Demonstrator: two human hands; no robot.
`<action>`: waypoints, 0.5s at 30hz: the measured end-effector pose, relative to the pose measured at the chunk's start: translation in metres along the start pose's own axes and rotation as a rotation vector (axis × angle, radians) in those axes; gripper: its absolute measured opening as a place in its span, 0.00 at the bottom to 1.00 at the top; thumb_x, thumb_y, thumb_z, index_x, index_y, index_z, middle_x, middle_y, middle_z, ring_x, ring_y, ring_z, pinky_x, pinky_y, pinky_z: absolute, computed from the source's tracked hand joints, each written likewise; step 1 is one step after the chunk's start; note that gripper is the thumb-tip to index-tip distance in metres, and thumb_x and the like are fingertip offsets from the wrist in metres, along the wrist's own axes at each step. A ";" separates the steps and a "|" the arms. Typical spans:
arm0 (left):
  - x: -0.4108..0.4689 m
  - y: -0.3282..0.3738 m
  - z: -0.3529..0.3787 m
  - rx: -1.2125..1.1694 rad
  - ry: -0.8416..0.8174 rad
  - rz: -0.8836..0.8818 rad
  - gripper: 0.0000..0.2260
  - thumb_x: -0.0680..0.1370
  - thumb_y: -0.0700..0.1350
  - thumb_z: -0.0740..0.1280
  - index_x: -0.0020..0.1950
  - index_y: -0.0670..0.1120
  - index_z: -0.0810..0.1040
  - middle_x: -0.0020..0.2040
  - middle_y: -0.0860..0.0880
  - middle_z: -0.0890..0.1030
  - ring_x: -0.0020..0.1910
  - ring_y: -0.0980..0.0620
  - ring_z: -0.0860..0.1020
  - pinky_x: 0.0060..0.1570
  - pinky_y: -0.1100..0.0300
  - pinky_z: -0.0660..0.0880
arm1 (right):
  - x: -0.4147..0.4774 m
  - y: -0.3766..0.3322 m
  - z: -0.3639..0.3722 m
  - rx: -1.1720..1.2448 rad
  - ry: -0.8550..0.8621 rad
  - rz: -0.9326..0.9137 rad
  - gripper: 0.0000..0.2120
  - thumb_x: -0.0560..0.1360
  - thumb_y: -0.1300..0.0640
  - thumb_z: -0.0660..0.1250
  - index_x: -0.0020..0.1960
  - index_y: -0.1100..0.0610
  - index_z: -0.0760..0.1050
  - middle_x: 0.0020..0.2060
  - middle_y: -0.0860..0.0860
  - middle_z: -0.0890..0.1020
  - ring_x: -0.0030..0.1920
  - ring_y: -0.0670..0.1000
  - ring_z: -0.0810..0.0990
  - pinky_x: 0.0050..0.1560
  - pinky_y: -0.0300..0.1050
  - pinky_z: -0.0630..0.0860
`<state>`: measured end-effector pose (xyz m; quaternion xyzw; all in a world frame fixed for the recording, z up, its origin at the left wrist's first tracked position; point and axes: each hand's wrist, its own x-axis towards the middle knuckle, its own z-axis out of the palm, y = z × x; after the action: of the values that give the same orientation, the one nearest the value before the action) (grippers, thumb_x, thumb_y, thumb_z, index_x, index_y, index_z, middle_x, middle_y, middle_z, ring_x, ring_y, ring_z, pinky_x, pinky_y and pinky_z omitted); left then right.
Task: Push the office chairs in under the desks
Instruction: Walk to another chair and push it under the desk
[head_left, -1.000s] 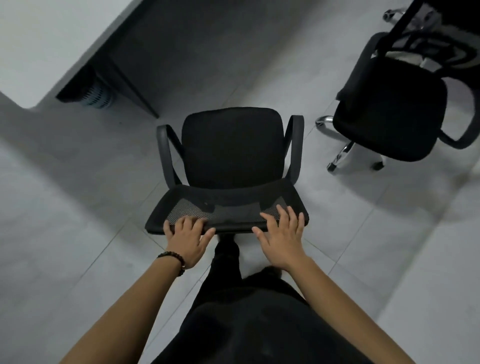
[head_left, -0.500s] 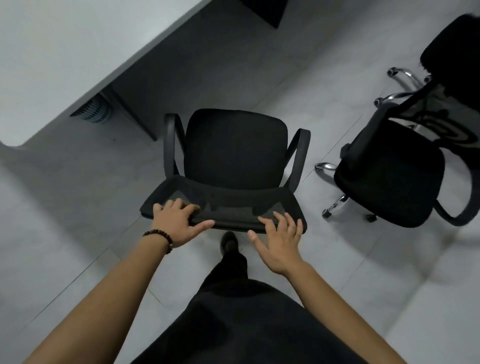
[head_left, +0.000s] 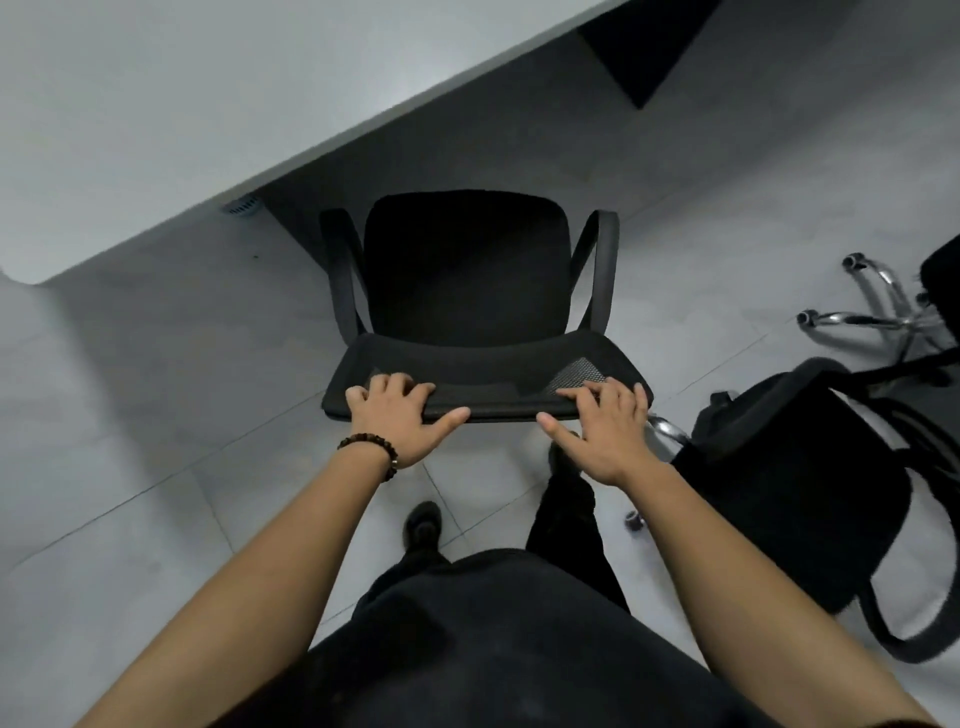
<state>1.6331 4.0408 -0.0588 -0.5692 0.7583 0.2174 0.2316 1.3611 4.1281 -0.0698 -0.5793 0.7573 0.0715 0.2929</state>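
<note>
A black office chair (head_left: 462, 270) with a mesh backrest and curved armrests stands in front of me, seat facing a white desk (head_left: 208, 104). The desk edge runs diagonally just beyond the seat. My left hand (head_left: 402, 421), with a bead bracelet on the wrist, grips the left part of the backrest's top edge. My right hand (head_left: 605, 431) lies on the right part of that edge, fingers spread over the mesh, thumb out. The chair's base and wheels are hidden under the seat.
A second black office chair (head_left: 795, 493) stands close at my right, its chrome legs and castors (head_left: 862, 312) showing beyond it. A dark desk panel (head_left: 639, 47) hangs under the desk at the top. Grey floor tiles lie to the left. My feet are just behind the chair.
The chair and I have moved forward toward the desk, whose edge now reaches the seat's front. The second chair has slipped further back on my right. Both hands stay on the backrest.
</note>
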 end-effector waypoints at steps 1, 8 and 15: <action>0.008 0.008 -0.005 -0.027 -0.003 -0.031 0.41 0.69 0.77 0.39 0.73 0.59 0.66 0.73 0.49 0.67 0.72 0.45 0.61 0.66 0.40 0.57 | 0.016 0.007 -0.013 -0.015 -0.003 -0.030 0.40 0.70 0.23 0.42 0.73 0.43 0.66 0.73 0.56 0.64 0.78 0.58 0.50 0.75 0.59 0.33; 0.050 0.056 -0.038 -0.216 -0.015 -0.293 0.39 0.69 0.77 0.41 0.73 0.60 0.64 0.76 0.51 0.64 0.75 0.45 0.56 0.71 0.33 0.46 | 0.126 0.031 -0.091 -0.127 -0.054 -0.273 0.36 0.74 0.25 0.46 0.73 0.43 0.66 0.72 0.56 0.65 0.78 0.59 0.51 0.75 0.59 0.33; 0.081 0.081 -0.057 -0.365 0.040 -0.463 0.39 0.69 0.78 0.40 0.73 0.61 0.65 0.75 0.50 0.64 0.75 0.45 0.56 0.69 0.30 0.43 | 0.206 0.025 -0.138 -0.228 -0.091 -0.423 0.35 0.74 0.25 0.47 0.72 0.43 0.66 0.72 0.56 0.66 0.77 0.59 0.51 0.74 0.59 0.32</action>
<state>1.5292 3.9664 -0.0569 -0.7635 0.5612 0.2802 0.1539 1.2558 3.9023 -0.0705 -0.7504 0.5922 0.1197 0.2681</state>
